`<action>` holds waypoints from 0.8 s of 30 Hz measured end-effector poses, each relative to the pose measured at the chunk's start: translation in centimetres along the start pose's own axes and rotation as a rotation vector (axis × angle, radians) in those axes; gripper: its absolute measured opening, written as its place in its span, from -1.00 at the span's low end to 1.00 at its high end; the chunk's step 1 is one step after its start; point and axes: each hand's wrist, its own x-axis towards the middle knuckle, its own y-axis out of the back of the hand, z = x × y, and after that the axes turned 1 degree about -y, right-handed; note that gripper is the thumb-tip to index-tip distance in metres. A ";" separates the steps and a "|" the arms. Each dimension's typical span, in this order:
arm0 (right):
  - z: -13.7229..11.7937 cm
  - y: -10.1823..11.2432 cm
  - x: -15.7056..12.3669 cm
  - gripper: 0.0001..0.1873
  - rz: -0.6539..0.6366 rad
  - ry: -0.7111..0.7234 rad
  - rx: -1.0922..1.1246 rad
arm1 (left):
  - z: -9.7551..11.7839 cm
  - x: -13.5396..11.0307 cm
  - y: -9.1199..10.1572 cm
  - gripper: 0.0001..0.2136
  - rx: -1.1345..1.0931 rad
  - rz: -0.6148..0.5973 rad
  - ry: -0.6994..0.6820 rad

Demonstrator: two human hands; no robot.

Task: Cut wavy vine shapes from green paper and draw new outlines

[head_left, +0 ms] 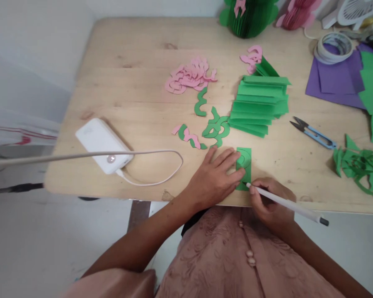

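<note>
A small green paper rectangle lies at the table's front edge, with a curved outline drawn on its upper part. My left hand rests flat with its fingers spread, their tips pressing on the paper's left side. In my right hand is a white pen, its dark tip touching the lower part of the paper. Just beyond my left hand lie green curved cut-outs and a wavy pink strip overlapping green pieces. My left fingers hide part of the paper.
Folded green strips and a pink cut-out pile lie farther back. Blue thread snips and green scraps are at right. Tape rolls sit on purple paper. A white power bank with a cable lies left.
</note>
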 end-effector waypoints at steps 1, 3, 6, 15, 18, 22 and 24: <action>0.0 0.0 0.0 -0.93 -0.002 0.002 0.002 | 0.0 0.0 0.0 -0.75 0.000 -0.001 0.001; 0.0 0.0 0.0 -0.93 -0.001 0.005 0.006 | -0.1 0.0 0.0 -0.75 0.000 0.000 0.001; 0.0 0.1 0.1 -0.94 -0.001 0.012 0.016 | -0.1 0.1 0.0 -0.75 -0.001 0.008 -0.001; -0.1 0.3 0.3 -0.94 -0.008 0.007 0.012 | 0.0 0.0 0.0 -0.76 0.001 -0.002 0.006; -0.1 0.3 0.3 -0.94 -0.032 0.042 0.045 | 0.0 0.0 0.0 -0.76 0.001 0.002 0.004; -0.1 0.6 0.4 -0.95 -0.071 0.037 0.094 | 0.0 0.0 0.0 -0.77 0.007 0.015 -0.003; -0.2 0.7 0.4 -0.95 -0.069 0.021 0.113 | 0.0 0.0 -0.1 -0.77 0.007 0.017 -0.002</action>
